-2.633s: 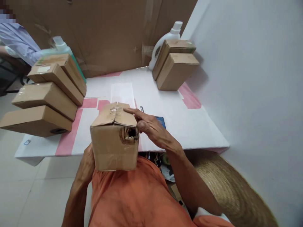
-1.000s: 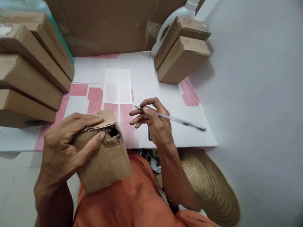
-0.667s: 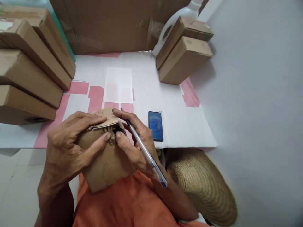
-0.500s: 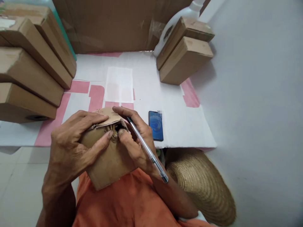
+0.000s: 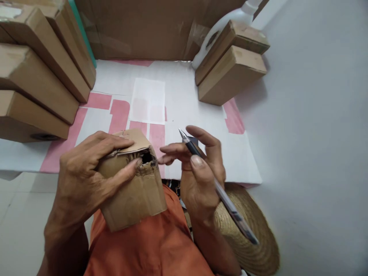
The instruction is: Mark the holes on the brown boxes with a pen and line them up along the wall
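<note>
Left hand (image 5: 83, 168) was closed around the carton (image 5: 135, 203), held above the lap by the tabletop's (image 5: 241, 165) front edge, thumb beside its ragged hole. Right hand (image 5: 199, 188), half open, held a ballpoint pen (image 5: 234, 210). Judged best: steady flap, nib off torn edges. Elbow room lay rightward, before the wall (image 5: 310, 134).

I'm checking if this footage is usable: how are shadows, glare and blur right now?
All in the head view: a soft shadow falls on the wall beside the two boxes; tape on the cardboard backing shines faintly; the pen looks slightly soft toward its rear.
</note>
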Demonstrator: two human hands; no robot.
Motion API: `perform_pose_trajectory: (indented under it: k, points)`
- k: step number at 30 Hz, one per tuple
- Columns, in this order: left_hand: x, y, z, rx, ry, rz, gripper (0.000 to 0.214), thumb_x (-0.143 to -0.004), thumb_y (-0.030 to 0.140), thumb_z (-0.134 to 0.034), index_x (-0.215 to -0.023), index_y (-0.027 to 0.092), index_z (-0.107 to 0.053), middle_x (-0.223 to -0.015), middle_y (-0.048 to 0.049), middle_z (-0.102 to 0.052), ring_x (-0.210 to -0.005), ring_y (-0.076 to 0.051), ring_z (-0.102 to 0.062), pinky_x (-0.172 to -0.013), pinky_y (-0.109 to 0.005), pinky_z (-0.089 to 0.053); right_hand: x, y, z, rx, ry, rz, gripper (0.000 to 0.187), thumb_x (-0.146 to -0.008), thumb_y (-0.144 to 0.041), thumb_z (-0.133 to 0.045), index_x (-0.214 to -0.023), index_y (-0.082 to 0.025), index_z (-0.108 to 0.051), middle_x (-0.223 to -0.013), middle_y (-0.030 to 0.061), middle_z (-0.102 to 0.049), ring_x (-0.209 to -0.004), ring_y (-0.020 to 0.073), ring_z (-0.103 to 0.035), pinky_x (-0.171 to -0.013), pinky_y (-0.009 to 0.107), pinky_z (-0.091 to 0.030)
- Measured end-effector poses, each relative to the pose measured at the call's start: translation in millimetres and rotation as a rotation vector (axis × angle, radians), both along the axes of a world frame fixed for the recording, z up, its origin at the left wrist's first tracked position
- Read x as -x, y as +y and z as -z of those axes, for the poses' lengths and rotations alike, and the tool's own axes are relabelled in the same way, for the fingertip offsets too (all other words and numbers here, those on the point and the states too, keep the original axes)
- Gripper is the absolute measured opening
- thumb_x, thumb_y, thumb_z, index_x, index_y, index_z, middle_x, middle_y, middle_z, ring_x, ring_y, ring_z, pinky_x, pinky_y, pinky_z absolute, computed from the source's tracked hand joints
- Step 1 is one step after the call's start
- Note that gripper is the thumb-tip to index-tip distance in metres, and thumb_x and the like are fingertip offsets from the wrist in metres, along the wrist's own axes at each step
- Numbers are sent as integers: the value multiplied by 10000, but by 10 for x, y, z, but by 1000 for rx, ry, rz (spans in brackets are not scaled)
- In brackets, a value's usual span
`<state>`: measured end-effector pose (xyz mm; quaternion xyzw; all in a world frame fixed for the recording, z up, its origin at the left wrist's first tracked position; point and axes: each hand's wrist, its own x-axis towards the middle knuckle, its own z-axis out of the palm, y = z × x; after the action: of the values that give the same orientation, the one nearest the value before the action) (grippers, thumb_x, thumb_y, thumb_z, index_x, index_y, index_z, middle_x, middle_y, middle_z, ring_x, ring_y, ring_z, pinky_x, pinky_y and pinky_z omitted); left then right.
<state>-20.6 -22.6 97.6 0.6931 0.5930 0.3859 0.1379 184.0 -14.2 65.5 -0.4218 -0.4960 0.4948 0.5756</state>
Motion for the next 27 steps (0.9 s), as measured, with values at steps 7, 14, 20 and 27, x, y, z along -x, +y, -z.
perform_pose_trajectory:
  k: [7, 14, 20, 27]
  points:
    - [121, 5, -26, 13, 108, 133, 580, -833, 719, -812, -1217, 288, -759, -1216, -52, -795, -1080, -272, -768, -977, -405, -645, -42, -159, -109, -114, 10, -25, 219, -1031, -237, -705, -1241, -302, -709, -987, 10, -815, -825, 176, -782, -755, 336, -670]
    - [136, 13, -11, 1, 104, 173, 575, -877, 705, -777, -1249, 268, -746, -1238, -68, -788, -1094, -275, -771, -1005, -422, -638, -59, -135, -147, -270, -197, -111, 253, -930, -117, -770, -1143, -251, -794, -914, 21, -797, -714, 147, -724, -594, 263, -566]
    - [89, -29, 18, -14, 88, 179, 506, -921, 636, -767, -1216, 226, -738, -1225, -99, -782, -1106, -283, -760, -994, -453, -643, 31, -83, -197, -377, -285, -138, 236, -880, -56, -720, -1058, -204, -766, -875, 18, -751, -706, 129, -688, -622, 255, -556]
    - [105, -10, 26, -1, 69, 187, 436, -936, 562, -780, -1224, 239, -735, -1226, -91, -783, -1105, -280, -759, -985, -448, -647, 54, -96, -316, -396, -427, -144, 163, -924, -85, -693, -1033, -187, -759, -859, 31, -758, -704, 135, -700, -609, 249, -574]
